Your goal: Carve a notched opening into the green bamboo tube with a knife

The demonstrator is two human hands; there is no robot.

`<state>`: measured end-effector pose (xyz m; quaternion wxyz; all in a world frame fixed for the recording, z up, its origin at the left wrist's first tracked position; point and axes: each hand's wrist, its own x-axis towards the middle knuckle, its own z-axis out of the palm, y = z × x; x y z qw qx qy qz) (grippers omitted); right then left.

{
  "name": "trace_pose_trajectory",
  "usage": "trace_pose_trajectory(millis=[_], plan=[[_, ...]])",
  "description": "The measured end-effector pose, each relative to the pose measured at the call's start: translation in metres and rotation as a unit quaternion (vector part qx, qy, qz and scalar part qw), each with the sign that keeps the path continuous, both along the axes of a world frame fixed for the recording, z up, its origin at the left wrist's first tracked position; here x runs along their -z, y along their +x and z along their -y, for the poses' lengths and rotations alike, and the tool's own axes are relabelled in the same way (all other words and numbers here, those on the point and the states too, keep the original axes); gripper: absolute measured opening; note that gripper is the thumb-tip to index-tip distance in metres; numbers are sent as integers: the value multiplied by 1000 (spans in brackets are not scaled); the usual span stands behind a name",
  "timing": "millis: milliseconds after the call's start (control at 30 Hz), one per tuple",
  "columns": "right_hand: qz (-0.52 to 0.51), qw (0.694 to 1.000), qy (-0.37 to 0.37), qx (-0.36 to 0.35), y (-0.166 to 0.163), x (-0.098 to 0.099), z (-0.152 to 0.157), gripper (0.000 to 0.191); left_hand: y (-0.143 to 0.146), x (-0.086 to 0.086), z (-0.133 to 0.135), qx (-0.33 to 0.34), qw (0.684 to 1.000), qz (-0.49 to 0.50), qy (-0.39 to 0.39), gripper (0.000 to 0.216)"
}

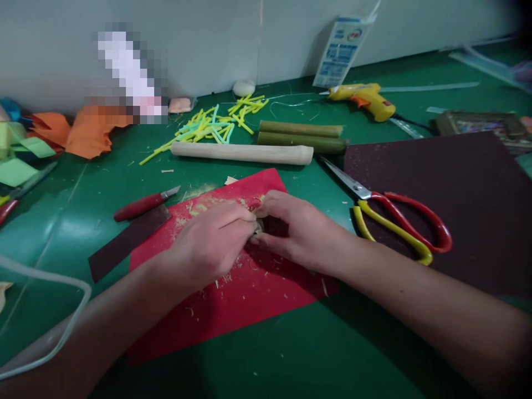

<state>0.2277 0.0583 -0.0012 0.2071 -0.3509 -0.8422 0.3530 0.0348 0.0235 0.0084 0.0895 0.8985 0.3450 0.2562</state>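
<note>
Over a red sheet (266, 310), my left hand (214, 238) and my right hand (301, 230) meet with their fingers closed on a small greenish piece (258, 228). Most of that piece is hidden by the fingers, so I cannot tell its exact kind. Pale shavings (199, 208) are scattered on the sheet around my hands. To the left lies a red-handled knife (143, 206) beside a dark brown strip (127, 244). Scissors (384, 210) with red and yellow handles rest to the right of my right hand.
Behind my hands lie a peeled pale bamboo stick (241, 153), green bamboo pieces (301, 143) and cut yellow-green strips (203, 126). A yellow glue gun (368, 100) is at the back right. A dark sheet (449, 205) covers the right side; orange paper (89, 136) is at left.
</note>
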Motion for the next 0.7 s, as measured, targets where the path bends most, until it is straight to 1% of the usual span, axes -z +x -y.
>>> trace_pose_trajectory(millis=[167,333,467,600,700], plan=[[12,1000,-6,2,0,0,0,13,0,-2,1,-15,1000,-1,9,15],[16,1000,-13,6,0,0,1,13,0,-2,0,3,1000,4,-3,17],[10,1000,-15,5,0,-2,1,14,1,1,-1,-17,1000,4,5,14],[10,1000,-21,11,0,-3,2,12,-1,1,-1,-5,1000,13,-19,14],[17,1000,-20,16,-1,-3,1,13,-4,2,0,-20,1000,20,-10,14]])
